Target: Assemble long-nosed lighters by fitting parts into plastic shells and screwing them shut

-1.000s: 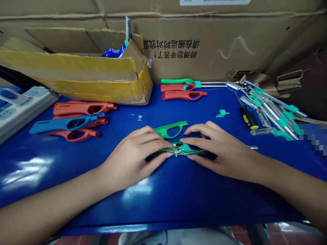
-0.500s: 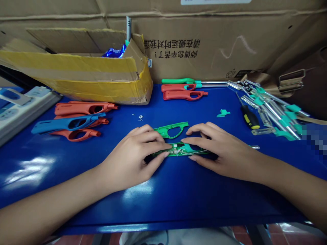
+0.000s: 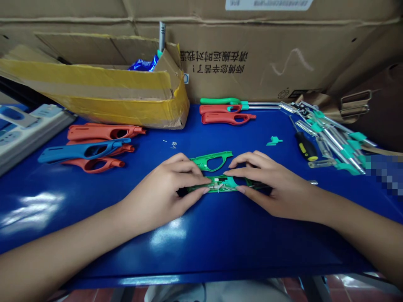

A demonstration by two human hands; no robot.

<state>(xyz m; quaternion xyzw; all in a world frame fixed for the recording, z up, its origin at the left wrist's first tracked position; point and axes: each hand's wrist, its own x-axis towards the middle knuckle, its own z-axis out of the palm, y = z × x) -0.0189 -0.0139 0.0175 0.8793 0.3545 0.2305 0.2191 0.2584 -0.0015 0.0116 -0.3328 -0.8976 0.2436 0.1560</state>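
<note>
A green plastic lighter shell with white wires inside it point(image 3: 222, 184) lies on the blue table point(image 3: 220, 235) between both hands. My left hand point(image 3: 166, 191) pinches its left end with thumb and fingers. My right hand point(image 3: 270, 184) grips its right end, fingers curled over it; a metal tip sticks out past that hand. Just behind lies a second, empty green shell half point(image 3: 211, 160).
Orange and blue shell halves point(image 3: 94, 147) lie at the left, more orange and green ones point(image 3: 225, 111) at the back. A screwdriver point(image 3: 304, 144), metal tubes with teal caps point(image 3: 333, 138), a small teal piece point(image 3: 273, 140), a taped cardboard box point(image 3: 97, 92) and a power strip point(image 3: 25, 130) surround them.
Both hands stay on the green shell with only slight finger shifts; the view has tilted a little.
</note>
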